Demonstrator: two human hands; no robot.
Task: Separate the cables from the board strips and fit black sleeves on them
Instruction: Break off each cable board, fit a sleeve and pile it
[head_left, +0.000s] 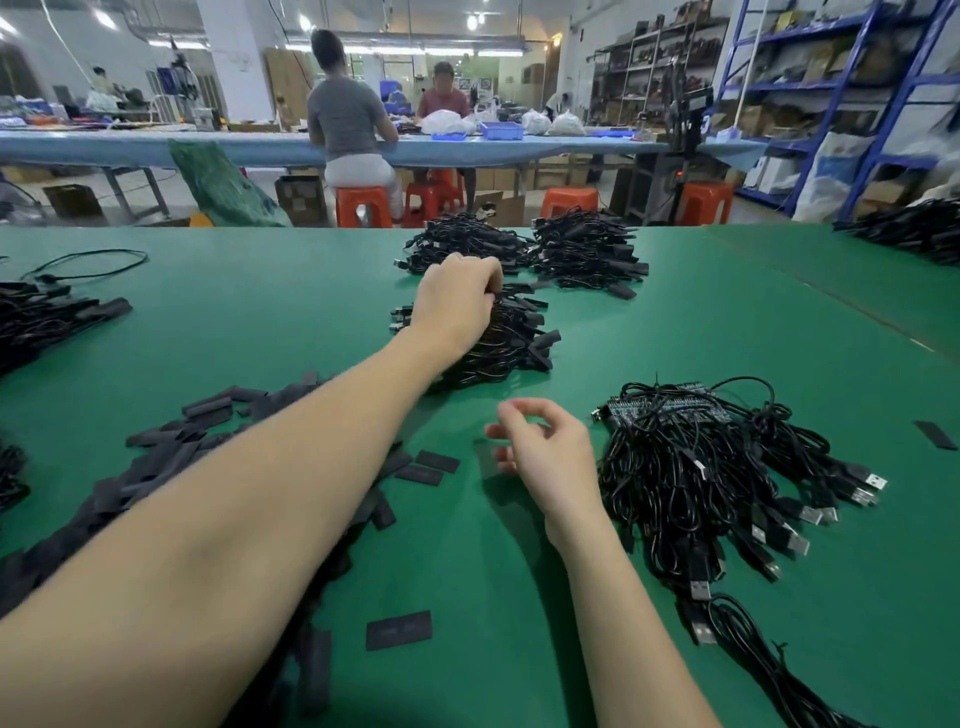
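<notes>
The bundle of unsleeved cables (696, 467) lies on the green counter (260, 322) at the right, its board strips (665, 408) at the far end and its USB plugs (810, 514) fanned toward the near right. Just left of it, the right hand (543, 447) hovers above the counter; its grip is loosely curled, thumb and forefinger near each other, holding nothing visible. Farther out at centre, a pile of sleeved cables (509, 338) rests on the counter. The left hand (457, 306) reaches onto this pile, fingers curled down into the cables; whether the grip pinches one cannot be told. Loose black sleeves (208, 410) lie scattered beneath and beside the left forearm, with single flat sleeves (399, 630) near the front edge. Two more sleeved piles (587, 249) sit behind the centre pile. Beyond the counter stand orange stools (363, 205) and blue shelving (852, 93).
</notes>
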